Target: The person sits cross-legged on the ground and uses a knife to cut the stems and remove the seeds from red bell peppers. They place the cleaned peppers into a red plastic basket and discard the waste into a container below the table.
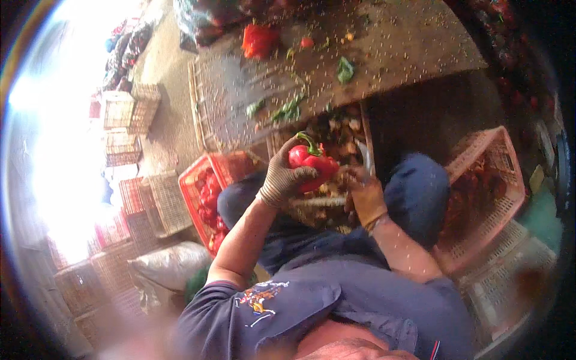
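Observation:
My left hand, in a striped knit glove, grips a red bell pepper with a curved green stem. Just to its right, my right hand, in an orange-brown glove, is closed on a knife whose blade points up and away from me. Below both hands, between my knees, lies an open container with vegetable scraps. A wooden table stands before me, strewn with pale seeds, green leaf pieces and a red pepper.
An orange-red plastic crate of red peppers stands by my left knee. Right of my right knee is a pinkish crate with dark red contents. Further left are stacked crates and a pale sack. Filled bags sit past the table.

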The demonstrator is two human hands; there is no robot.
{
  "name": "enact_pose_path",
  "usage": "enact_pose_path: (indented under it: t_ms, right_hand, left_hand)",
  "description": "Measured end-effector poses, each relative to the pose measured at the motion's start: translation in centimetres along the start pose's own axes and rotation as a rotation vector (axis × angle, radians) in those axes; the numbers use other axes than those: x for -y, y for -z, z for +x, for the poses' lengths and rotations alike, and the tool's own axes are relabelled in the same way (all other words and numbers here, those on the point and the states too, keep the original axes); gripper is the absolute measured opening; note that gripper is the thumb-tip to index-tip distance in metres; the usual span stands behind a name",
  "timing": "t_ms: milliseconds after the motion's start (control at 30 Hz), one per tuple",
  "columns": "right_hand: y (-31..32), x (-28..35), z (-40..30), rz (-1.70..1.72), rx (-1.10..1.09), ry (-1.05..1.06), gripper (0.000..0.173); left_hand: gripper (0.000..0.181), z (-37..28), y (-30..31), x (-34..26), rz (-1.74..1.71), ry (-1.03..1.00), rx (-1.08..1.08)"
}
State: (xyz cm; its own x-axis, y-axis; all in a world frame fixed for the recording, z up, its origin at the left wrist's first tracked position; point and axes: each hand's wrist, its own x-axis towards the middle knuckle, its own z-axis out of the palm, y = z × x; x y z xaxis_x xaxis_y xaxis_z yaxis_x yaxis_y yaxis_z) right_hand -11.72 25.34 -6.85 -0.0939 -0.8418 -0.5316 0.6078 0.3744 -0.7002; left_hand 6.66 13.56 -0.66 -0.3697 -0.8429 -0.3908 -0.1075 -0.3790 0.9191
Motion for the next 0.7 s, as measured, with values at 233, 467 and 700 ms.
enact_pose_path:
  t_ms: [233,467,700]
  right_hand:
    - [-0.9,0.9,-3.4,-0.166,0.213,0.375,0.023]
    - [-4.0,2.0,-8.3,-0.414,0.216,0.505,0.023]
    - [-5.2,2.6,-7.6,-0.164,0.300,0.441,0.009]
  left_hand:
    - [0.083,-7.9,-1.7,-0.7,0.270,-0.076,0.114]
    - [0.064,-10.3,-0.7,0.0,0.851,-0.305,0.242]
    - [0.072,-12.0,-0.5,-2.6,0.968,-0.449,0.264]
